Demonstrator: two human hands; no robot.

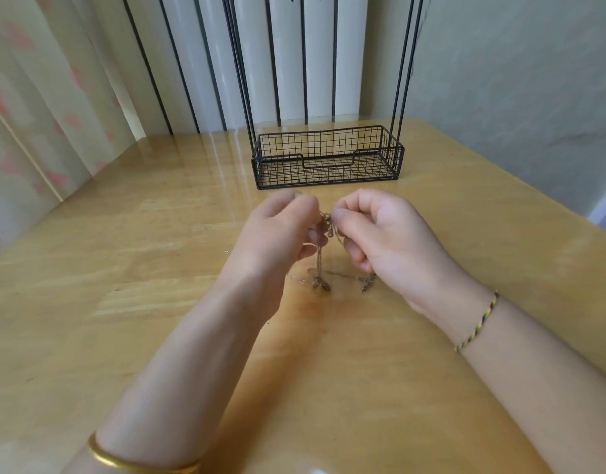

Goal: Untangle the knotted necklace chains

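The knotted necklace chains (pixel 330 227) are held up between both hands, a little above the tabletop (pixel 123 268), and their loose ends with small pendants (pixel 319 284) hang down to it. The left hand (pixel 277 230) and the right hand (pixel 380 230) each pinch the knot with narrow, curled fingers (pixel 344 215). To do this step well, I think the pull should be gentle and sideways, so that one loop opens and does not tighten. The wire basket (pixel 329 155) stands near behind the hands, so more free room lies toward the person and to both sides.
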